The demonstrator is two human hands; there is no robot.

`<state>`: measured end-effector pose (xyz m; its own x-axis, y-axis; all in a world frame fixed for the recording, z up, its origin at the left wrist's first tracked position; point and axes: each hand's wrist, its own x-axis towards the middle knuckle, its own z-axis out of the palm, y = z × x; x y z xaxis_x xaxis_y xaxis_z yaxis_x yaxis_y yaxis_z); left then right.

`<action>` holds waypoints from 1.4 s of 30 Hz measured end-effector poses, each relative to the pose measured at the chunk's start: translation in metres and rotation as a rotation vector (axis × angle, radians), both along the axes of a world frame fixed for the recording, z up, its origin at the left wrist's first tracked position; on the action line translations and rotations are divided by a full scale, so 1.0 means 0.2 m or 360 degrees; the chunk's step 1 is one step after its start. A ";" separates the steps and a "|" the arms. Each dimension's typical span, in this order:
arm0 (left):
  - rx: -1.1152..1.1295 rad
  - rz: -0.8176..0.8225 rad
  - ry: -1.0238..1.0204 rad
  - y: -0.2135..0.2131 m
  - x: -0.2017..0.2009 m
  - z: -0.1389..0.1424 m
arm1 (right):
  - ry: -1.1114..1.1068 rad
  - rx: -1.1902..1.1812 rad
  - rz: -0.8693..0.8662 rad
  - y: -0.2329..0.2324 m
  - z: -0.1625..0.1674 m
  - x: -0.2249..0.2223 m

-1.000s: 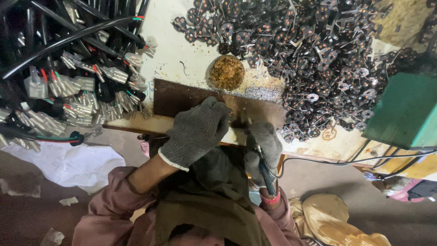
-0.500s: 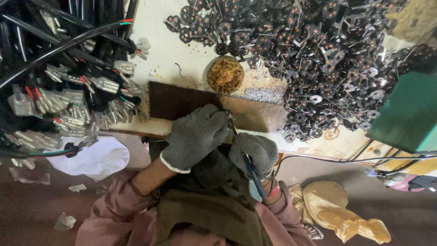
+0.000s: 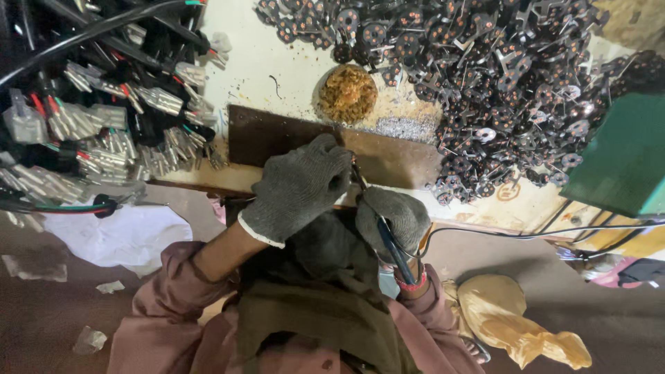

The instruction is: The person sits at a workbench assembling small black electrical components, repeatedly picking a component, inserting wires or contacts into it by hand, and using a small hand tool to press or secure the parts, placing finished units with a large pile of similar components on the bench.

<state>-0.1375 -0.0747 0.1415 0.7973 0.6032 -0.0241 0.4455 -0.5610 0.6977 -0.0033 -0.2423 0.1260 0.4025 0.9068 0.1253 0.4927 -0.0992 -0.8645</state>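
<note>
On the brown board (image 3: 388, 156) at the table edge, both gloved hands meet. Left hand (image 3: 299, 185) is curled knuckles-up, contents hidden. Right hand (image 3: 396, 220) grips a blue-handled tool (image 3: 389, 242), tip at the left fingers. Dish of shavings (image 3: 348, 93) just beyond; connector wires (image 3: 104, 131) left, black metal parts (image 3: 499, 76) right.

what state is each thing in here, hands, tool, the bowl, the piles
left hand: gloved, pressed down at the brown board
right hand: gloved, closed on the tool
soldering iron: gripped, tip by the left fingers
brown board: flat on the bench edge
round dish: full of amber lumps
black metal parts: heaped loose
wired connectors: piled, tangled
white cloth: crumpled on the floor
</note>
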 end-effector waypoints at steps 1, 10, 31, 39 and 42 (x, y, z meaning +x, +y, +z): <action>0.0017 0.0007 0.0004 0.00 0.00 0.00 | -0.0009 -0.0031 -0.0003 0.00 0.00 0.00; -0.0084 -0.0019 0.0010 0.00 0.00 -0.02 | -0.0031 0.0019 0.0032 -0.03 -0.03 0.02; -0.0091 -0.0012 0.0093 0.03 0.02 -0.01 | -0.0004 0.0112 0.0079 0.03 -0.05 0.03; -0.0112 -0.0016 0.0091 0.03 0.02 -0.01 | 0.0028 0.0154 0.0080 0.04 -0.05 0.03; -0.0158 -0.0013 0.0128 0.04 0.04 -0.01 | -0.0130 0.0162 0.0114 0.06 -0.04 0.05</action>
<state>-0.1297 -0.0659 0.1397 0.7953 0.5879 -0.1478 0.4980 -0.4948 0.7122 0.0059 -0.2302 0.1183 0.3218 0.9138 0.2479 0.5643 0.0252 -0.8252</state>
